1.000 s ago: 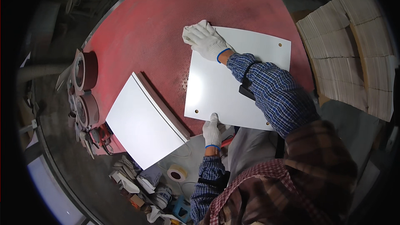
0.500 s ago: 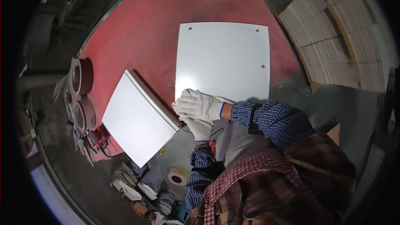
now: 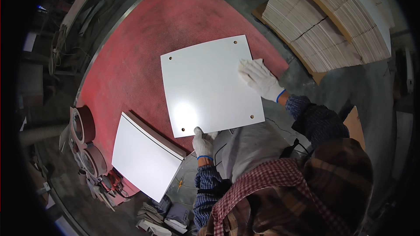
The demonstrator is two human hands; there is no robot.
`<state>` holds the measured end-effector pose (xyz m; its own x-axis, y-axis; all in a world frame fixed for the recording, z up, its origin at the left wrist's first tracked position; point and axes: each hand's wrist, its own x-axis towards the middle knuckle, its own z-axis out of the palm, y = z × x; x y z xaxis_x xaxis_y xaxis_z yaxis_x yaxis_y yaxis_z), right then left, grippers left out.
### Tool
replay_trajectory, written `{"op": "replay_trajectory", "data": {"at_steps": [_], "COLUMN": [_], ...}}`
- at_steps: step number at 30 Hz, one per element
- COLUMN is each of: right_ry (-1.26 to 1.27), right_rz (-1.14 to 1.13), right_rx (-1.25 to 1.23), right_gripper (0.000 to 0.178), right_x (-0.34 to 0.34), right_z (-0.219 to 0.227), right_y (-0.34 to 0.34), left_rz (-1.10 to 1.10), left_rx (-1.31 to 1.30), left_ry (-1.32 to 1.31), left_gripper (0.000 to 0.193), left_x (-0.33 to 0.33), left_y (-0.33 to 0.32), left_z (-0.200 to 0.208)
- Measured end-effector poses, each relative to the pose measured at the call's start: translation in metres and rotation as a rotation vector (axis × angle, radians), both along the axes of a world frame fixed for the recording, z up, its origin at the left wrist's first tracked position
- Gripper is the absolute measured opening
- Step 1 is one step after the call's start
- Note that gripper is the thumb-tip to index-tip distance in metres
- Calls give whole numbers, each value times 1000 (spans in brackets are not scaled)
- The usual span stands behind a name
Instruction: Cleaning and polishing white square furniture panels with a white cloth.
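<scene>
A square white panel (image 3: 210,87) with a small hole near each corner lies on the red table, its near edge reaching over toward my lap. My left hand (image 3: 203,143), in a white knit glove, grips that near edge by its left corner, thumb on top and fingers underneath, largely hidden. On the panel's right edge rests my gloved right hand (image 3: 259,78), fingers stretched over the surface. A pale fold shows at its fingertips; whether it is cloth or glove I cannot make out. To the left sits another white panel (image 3: 146,159), on top of a stack with brown edges.
The red table (image 3: 144,48) has a dotted surface. Two sanding-belt rolls (image 3: 83,124) and a red power tool (image 3: 114,182) stand along its left edge. Tall stacks of pale sheets (image 3: 323,30) rise at the far right. Folded grey cloths (image 3: 177,216) lie below, near my left arm.
My hands, together over the panel's near-left corner before, have parted. The right went to the right edge, the left took hold of the near edge. The panel has turned, and the view has shifted.
</scene>
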<state>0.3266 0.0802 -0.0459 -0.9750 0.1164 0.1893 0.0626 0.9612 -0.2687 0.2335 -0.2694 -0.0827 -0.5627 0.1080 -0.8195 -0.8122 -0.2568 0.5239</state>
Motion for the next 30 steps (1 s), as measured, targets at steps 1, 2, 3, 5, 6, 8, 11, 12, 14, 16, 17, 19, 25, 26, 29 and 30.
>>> {"op": "replay_trajectory", "data": {"at_steps": [1, 2, 3, 5, 6, 8, 11, 12, 14, 16, 17, 19, 25, 26, 29, 30], "right_ry": [3, 6, 14, 34, 41, -16, 40, 49, 101, 101, 93, 122, 145, 70, 132, 60], "right_rz": [-34, -65, -47, -129, -107, -78, 18, 34, 115, 174, 218, 303, 629, 629, 672, 617], "right_rx": [34, 66, 54, 256, 244, 252, 347, 340, 351, 341, 339, 328, 345, 247, -67, -216], "right_gripper": [56, 56, 56, 55, 55, 55, 55, 55, 49, 49, 49, 47, 38, 44, 62, 59], "right_x": [-16, -33, -55, -94, -115, -153, -206, -226, -262, -290, -298, -299, -232, -215, -154, -130], "right_z": [-2, -5, -7, -12, -14, -10, -17, -20, -25, -26, -27, -29, -5, -15, -11, -33], "right_y": [16, 30, 38, 51, 48, 38, -2, -17, -43, -71, -82, -106, -196, -203, -249, -249], "left_rz": [5, -9, -11, -8, -10, -4, 22, 17, -2, 19, 22, 33, 172, 143, 388, 335], "left_rx": [-1, -9, -24, -24, -23, -39, -55, -45, -28, -50, -64, -78, 102, 207, 145, 183], "left_ry": [1, 4, 13, 2, -18, -17, -43, -25, -7, -13, -25, -39, 25, 0, -54, 16], "left_gripper": [46, 45, 44, 43, 42, 42, 35, 36, 39, 40, 41, 43, 73, 86, 93, 95], "left_x": [0, 0, -1, -3, -3, -1, 0, 1, 2, 3, 3, 4, 12, 5, 10, 6], "left_y": [1, 1, -5, -7, -10, -9, -2, -2, -2, 1, 3, -2, -8, 1, -33, -29], "left_z": [-1, -2, -1, -6, -10, -7, 1, 4, 5, 6, 7, 5, -3, 5, -14, -13]}}
